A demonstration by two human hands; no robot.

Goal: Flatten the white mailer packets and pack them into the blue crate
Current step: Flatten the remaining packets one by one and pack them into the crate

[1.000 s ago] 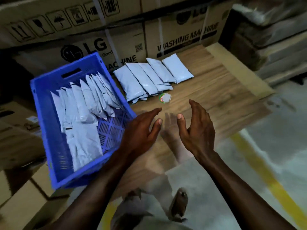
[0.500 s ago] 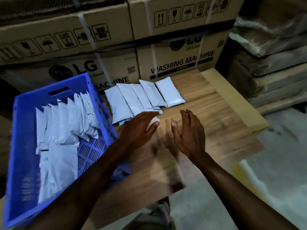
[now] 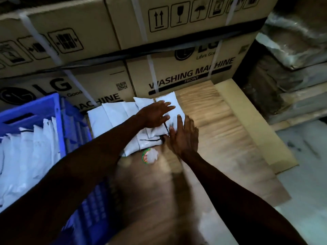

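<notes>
Several white mailer packets (image 3: 113, 114) lie overlapped in a row on the wooden board (image 3: 217, 131), against the cardboard boxes. My left hand (image 3: 155, 113) lies flat, fingers spread, on top of the rightmost packet (image 3: 172, 101). My right hand (image 3: 184, 137) rests with open fingers at that packet's near right edge. Neither hand has closed around a packet. The blue crate (image 3: 58, 110) stands at the left with several white packets (image 3: 31, 147) leaning upright inside it; my left forearm crosses its near corner.
Stacked LG washing machine cartons (image 3: 177, 75) form a wall right behind the packets. A small white sticker with a red and green rim (image 3: 150, 154) lies on the board. A pale board strip (image 3: 251, 121) and wrapped stacks (image 3: 292, 68) are to the right, grey floor (image 3: 304, 174) beyond.
Both hands have moved forward across the board, from hovering above it to resting on the rightmost packet. The view has shifted closer to the packets and boxes.
</notes>
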